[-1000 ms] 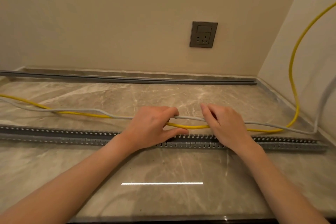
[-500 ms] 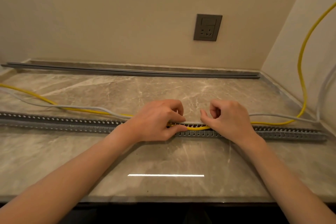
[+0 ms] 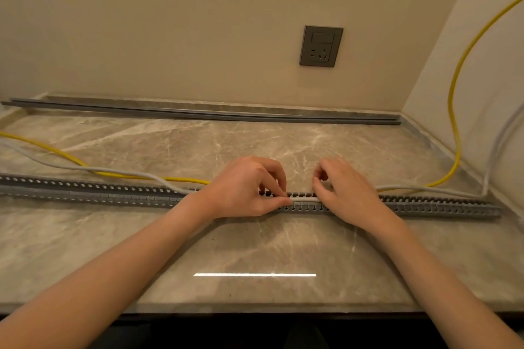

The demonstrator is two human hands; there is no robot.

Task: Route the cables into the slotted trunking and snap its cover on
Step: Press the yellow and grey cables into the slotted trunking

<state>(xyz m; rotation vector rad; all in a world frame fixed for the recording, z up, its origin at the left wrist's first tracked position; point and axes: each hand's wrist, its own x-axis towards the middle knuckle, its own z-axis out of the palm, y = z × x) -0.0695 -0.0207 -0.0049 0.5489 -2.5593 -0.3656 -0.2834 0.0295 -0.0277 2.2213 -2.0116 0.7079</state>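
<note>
A long grey slotted trunking [image 3: 85,193] lies left to right across the marble counter. A yellow cable [image 3: 56,151] and a grey cable [image 3: 119,173] run behind it from the left and rise up the right wall. My left hand [image 3: 243,187] and my right hand [image 3: 346,190] sit side by side over the trunking's middle, fingers curled, pinching the cables down into the channel. Between the hands a short stretch of grey cable [image 3: 303,199] lies inside the trunking. The long grey cover strip [image 3: 198,114] lies at the back along the wall.
A grey wall socket [image 3: 321,46] is set in the back wall. The right wall meets the counter at the corner, where both cables climb. The counter's front edge [image 3: 255,309] runs just below my forearms.
Both hands moved toward me from behind the trunking onto it, bringing the middle of the cables down into the channel. The yellow cable between the hands is now hidden.
</note>
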